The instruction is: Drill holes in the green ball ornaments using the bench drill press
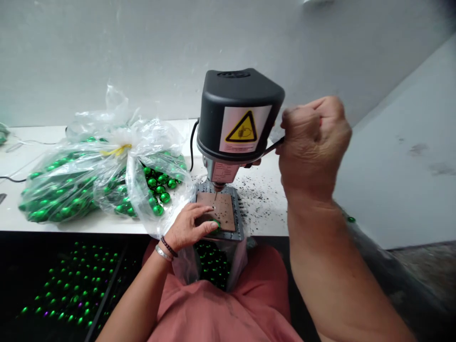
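A small black drill press (242,95) with a yellow warning label stands in front of me, its thin bit pointing down at a brown board (226,209) on the grey base. Raised at the right, my right hand (313,137) is closed around the drill press handle (274,147). My left hand (187,225) rests at the board's left edge, index finger and thumb stretched out and apart. Beside the thumb tip shows a shiny green ball (217,223), partly covered by the thumb. Whether the thumb presses on it, I cannot make out.
Clear plastic bags (81,175) of green balls, one tied with yellow string, lie left on the white table (121,227). Dark shavings (261,202) litter the table right of the base. Below it, an open bag (212,266) holds more balls; others (78,280) lie lower left.
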{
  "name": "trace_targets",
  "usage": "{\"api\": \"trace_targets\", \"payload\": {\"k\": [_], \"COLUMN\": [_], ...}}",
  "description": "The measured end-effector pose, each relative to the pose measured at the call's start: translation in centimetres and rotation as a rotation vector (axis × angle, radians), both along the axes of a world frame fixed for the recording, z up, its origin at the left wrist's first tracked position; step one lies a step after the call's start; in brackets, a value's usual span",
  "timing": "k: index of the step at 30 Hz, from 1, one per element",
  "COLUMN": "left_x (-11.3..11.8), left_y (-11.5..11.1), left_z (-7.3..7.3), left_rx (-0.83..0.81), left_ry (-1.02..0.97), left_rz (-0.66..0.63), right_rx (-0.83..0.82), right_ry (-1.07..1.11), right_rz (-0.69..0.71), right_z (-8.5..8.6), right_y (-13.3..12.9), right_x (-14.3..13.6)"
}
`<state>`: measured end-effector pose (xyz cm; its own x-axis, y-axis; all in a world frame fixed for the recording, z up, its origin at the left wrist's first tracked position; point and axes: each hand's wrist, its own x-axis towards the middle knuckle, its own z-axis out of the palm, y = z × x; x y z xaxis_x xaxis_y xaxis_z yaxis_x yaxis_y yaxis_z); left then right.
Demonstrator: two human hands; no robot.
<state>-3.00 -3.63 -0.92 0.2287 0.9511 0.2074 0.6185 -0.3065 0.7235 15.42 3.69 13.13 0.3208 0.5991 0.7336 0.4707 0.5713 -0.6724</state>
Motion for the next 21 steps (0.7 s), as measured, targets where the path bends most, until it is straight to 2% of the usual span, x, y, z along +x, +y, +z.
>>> {"api": "trace_targets", "payload": {"k": [2, 4, 6, 8, 10, 15, 18, 21], "left_x": [-0.8, -2.0, -3.5, -5.1, -6.2, -6.3, -5.3, -4.6], "left_y": [0.5, 1.6, 3.0, 4.4, 5.6, 6.7, 6.1, 5.1], "left_z": [0.0, -0.2, -0.6, -1.1, -1.5, -2.0, -2.3, -2.5], "left_rx": [0.087, 0.176, 0.206, 0.129, 0.016, -0.175, -0.140, -0.073], "left_ry": [-0.051, -0.030, 0.102, 0.300, 0.477, 0.753, 0.782, 0.718], "left_rz": [0.182, 0.431, 0.652, 0.795, 0.805, 0.630, 0.583, 0.541], "right_rx": [0.010, 0.013, 0.025, 0.044, 0.050, 0.029, 0.022, 0.017], "right_ry": [0.003, 0.004, 0.004, 0.006, 0.008, 0.015, 0.042, 0.057], "right_rz": [0.005, 0.014, 0.014, 0.007, 0.012, 0.033, 0.048, 0.050], "right_z": [-0.2, -0.3, -0.3, -0.3, -0.3, -0.2, -0.2, -0.1], "right_y": [0.1, 0.2, 0.3, 0.4, 0.4, 0.2, 0.0, -0.1], "right_x": [0.0, 0.0, 0.1, 0.1, 0.0, 0.0, -0.1, -0.2]}}
